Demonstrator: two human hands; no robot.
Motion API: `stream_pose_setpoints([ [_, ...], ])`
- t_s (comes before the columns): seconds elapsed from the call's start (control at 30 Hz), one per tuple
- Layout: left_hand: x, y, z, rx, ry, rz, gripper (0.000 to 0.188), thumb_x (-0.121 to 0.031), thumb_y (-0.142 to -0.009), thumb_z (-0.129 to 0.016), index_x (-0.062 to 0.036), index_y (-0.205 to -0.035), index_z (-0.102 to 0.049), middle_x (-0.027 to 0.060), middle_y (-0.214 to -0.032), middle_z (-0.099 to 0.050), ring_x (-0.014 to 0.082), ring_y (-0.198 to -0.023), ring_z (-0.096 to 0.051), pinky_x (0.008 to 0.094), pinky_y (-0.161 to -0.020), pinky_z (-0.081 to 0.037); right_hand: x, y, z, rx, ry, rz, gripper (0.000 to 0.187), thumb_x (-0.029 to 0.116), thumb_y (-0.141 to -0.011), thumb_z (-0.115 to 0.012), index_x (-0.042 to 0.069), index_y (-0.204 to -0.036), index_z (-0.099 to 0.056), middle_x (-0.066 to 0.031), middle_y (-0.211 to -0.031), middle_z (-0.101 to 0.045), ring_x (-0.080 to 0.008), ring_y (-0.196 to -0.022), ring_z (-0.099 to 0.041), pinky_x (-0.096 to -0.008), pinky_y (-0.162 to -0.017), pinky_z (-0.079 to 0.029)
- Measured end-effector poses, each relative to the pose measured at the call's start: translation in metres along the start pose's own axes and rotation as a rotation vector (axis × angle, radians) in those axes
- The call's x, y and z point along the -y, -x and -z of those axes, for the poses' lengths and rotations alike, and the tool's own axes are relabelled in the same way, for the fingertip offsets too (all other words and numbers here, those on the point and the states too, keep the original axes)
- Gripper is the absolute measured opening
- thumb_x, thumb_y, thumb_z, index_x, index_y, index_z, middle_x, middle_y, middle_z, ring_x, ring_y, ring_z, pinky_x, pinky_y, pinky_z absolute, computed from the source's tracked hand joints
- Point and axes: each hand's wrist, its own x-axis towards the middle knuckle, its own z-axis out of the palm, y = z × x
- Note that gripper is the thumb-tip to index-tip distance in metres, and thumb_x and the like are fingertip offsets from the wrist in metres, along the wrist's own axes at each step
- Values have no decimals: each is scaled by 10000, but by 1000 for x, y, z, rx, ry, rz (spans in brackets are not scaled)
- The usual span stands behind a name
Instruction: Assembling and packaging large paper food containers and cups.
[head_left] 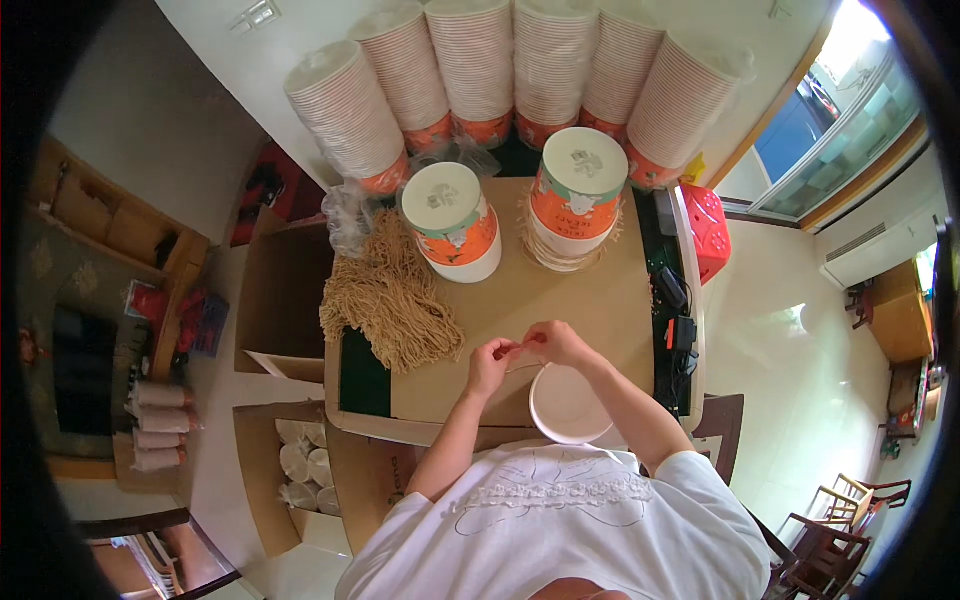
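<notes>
worn: white shirt (570, 545) | sleeves (700, 492): short, white | front: ruffled white band (560, 492), thin dark curved lines (464, 519) | hands (487, 368): bare

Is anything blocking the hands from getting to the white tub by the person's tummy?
No, nothing visible is in the way. The right hand is just past the white tub's far rim, and the left hand is beside it. The big tan cord pile lies off to the left, not between them.

Free room lies over the surface (620, 312) right of centre, and between two upturned stacks (572, 213) (taller stacks (474, 65) close that lane's end); a white tub (568, 405) blocks the near side, tan cord (388, 298) the left, black devices (683, 333) the right edge.
</notes>
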Motion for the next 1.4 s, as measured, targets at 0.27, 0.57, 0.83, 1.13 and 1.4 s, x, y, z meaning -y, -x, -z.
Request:
stream_pose_setpoints([
  [0.27, -16, -6, -4, -121, -447, -221, 67, -109, -725, -614, -46, -704, -606, 90, -677, -569, 237, -623, -560, 335, -565, -440, -18, -12, 6, 115, 104, -7, 125, 171, -705, -619, 64, -766, -637, -47, -686, -621, -125, -626, -574, -279, -588, -461],
  [0.57, 42, -20, 2, -208, -548, -78, 40, -106, -695, -632, -68, -696, -618, 90, -704, -588, 237, -649, -580, 340, -580, -457, -19, -7, 17, 284, 124, -116, 148, 194, -673, -611, 64, -736, -642, -62, -624, -598, -136, -590, -546, -287, -549, -437],
  [0.83, 10, -15, -13, 96, -379, -455, 131, -76, -670, -662, -87, -801, -660, 61, -751, -628, 218, -709, -603, 307, -658, -474, -21, 1, 20, 335, 127, -135, 164, 200, -727, -607, 69, -813, -655, -49, -689, -616, -113, -650, -548, -262, -603, -437],
  [1.13, 21, -22, -28, 144, -102, -155, 89, -117, -767, -627, -35, -783, -656, 39, -634, -621, 80, -538, -558, 245, -477, -447, -40, -3, 12, 283, -207, -238, 202, 216, -793, -584, 34, -822, -667, -21, -733, -628, -87, -678, -552, -224, -632, -439],
  [1.4, 15, -25, -31, 126, -249, -68, 78, -130, -721, -647, -63, -758, -663, 82, -724, -625, 189, -656, -616, 288, -600, -483, -40, -4, 15, 264, -200, -344, 170, 216, -771, -628, 51, -763, -667, -3, -683, -602, -68, -640, -522, -208, -577, -411],
])
